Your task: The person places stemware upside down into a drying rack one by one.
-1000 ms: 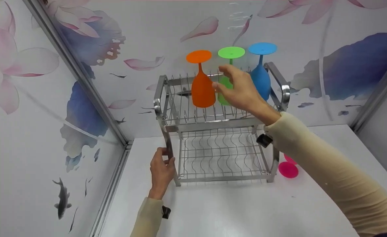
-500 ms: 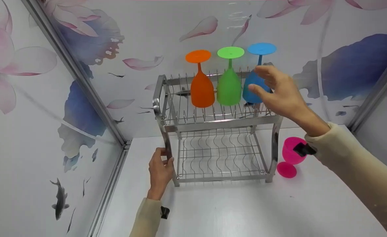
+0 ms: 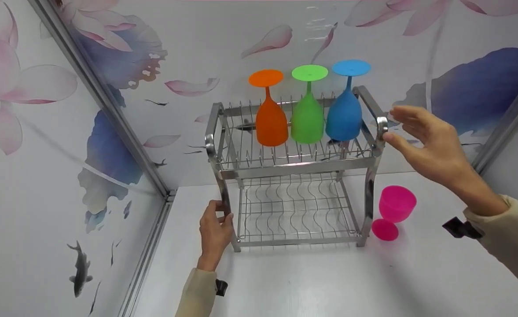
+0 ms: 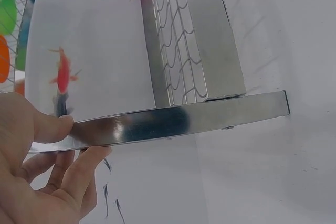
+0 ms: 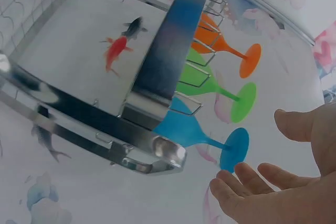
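Observation:
A two-tier metal dish rack (image 3: 300, 167) stands on the white table. Upside down on its top tier are an orange goblet (image 3: 271, 123), a green goblet (image 3: 307, 121) and a blue goblet (image 3: 344, 116), in a row. My left hand (image 3: 214, 233) pinches the rack's left front leg between thumb and fingers, plain in the left wrist view too. Beside the rack's upper right corner, my right hand (image 3: 437, 149) is held up with fingers spread and nothing in them. Below it, a pink goblet (image 3: 397, 204) stands upright on the table right of the rack.
The lower tier (image 3: 298, 207) is a wavy wire shelf. A flower-patterned back wall (image 3: 197, 48) rises behind the rack, and side walls flank the white table (image 3: 294, 281).
My right hand has moved right and a little down, from in front of the green goblet past the blue one to beyond the rack's corner. My left hand stays on the leg.

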Available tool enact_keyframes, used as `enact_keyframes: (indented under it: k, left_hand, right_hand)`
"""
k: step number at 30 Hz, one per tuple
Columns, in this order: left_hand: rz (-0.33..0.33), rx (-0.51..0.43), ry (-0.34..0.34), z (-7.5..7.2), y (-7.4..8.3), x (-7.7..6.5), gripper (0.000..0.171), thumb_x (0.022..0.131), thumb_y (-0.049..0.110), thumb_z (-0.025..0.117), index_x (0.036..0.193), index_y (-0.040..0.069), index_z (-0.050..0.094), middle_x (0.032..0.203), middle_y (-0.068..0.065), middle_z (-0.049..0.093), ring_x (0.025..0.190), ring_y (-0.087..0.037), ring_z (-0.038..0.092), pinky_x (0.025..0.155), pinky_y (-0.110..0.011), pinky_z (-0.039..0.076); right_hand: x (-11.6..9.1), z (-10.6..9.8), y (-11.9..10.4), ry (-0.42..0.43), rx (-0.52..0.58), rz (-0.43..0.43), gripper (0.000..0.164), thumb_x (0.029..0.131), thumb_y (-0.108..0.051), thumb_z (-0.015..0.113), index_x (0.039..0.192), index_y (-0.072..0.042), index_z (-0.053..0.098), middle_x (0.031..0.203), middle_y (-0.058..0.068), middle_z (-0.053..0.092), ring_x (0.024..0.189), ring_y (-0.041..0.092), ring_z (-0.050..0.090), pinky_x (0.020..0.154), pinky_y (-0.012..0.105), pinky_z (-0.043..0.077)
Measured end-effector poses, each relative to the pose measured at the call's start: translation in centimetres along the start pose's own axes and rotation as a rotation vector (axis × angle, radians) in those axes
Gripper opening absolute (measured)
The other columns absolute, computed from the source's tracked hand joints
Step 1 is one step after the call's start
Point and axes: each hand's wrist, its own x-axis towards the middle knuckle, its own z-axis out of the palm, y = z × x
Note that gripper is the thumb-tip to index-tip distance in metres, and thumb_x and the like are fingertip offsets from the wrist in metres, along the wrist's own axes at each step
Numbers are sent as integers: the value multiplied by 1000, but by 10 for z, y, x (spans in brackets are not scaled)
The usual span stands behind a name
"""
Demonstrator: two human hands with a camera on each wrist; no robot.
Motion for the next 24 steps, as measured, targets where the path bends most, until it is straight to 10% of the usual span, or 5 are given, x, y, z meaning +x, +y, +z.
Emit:
enact_keyframes:
  k: [10, 18, 24]
  left_hand:
    - [-22, -6, -7, 2, -2, 1, 36, 93, -5, 77, 125, 4, 64, 114, -15, 70, 99, -33, 79, 83, -35, 68]
    - [-33, -5, -9, 0, 1, -1, 36, 93, -4, 77, 125, 5, 64, 114, -14, 71, 100, -34, 79, 84, -37, 68]
    - [-37, -7, -11, 0, 1, -1, 35, 94, -4, 77, 125, 5, 64, 114, -14, 70, 100, -34, 79, 84, -38, 68]
  right_hand:
    - [-41, -5, 69, 55, -38, 93, 58, 99, -14, 78, 151, -4, 55, 147, 15, 62, 137, 10, 62, 101, -1, 42]
    - [-77, -1, 109, 106, 32, 171, 57, 98, -12, 79, 148, 1, 56, 131, -28, 58, 120, -20, 55, 96, -1, 45]
    - [-98, 6, 131, 126, 33, 186, 56, 97, -9, 79, 147, 3, 56, 128, -31, 57, 117, -23, 53, 94, -2, 44]
